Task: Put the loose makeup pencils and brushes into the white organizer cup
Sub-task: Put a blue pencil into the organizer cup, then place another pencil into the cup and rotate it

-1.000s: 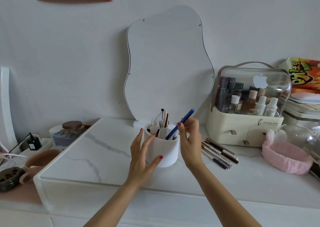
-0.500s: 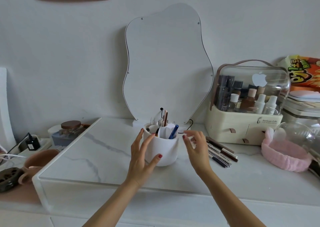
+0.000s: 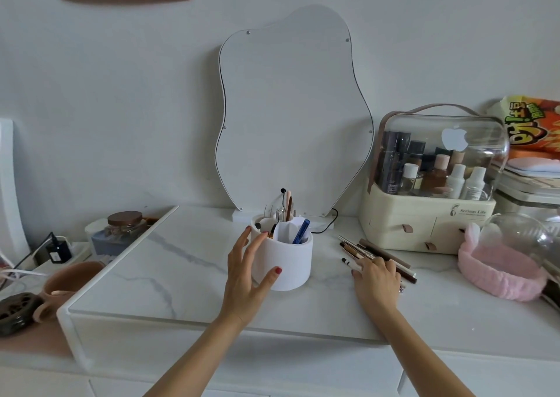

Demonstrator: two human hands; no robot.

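Observation:
The white organizer cup [image 3: 288, 260] stands mid-counter with a blue pencil [image 3: 301, 232] leaning in its right compartment and several brushes [image 3: 286, 207] sticking up at the back. My left hand [image 3: 247, 270] rests against the cup's left side, fingers spread, thumb on its front. To the right lies a pile of loose makeup pencils and brushes [image 3: 368, 249]. My right hand [image 3: 377, 278] lies flat on the near end of that pile, fingertips touching the pencils; I cannot see whether any is gripped.
A wavy mirror [image 3: 291, 117] leans on the wall behind the cup. A cream cosmetics case [image 3: 424, 223] stands at the right, a pink headband [image 3: 500, 270] beside it. A jar [image 3: 124, 226], charger [image 3: 57, 249] and pink mug [image 3: 69, 281] sit left of the white marble counter [image 3: 181, 281].
My right hand dropped the blue pencil into the cup, then moved right and down onto the loose pencil pile. My left hand stayed at the cup.

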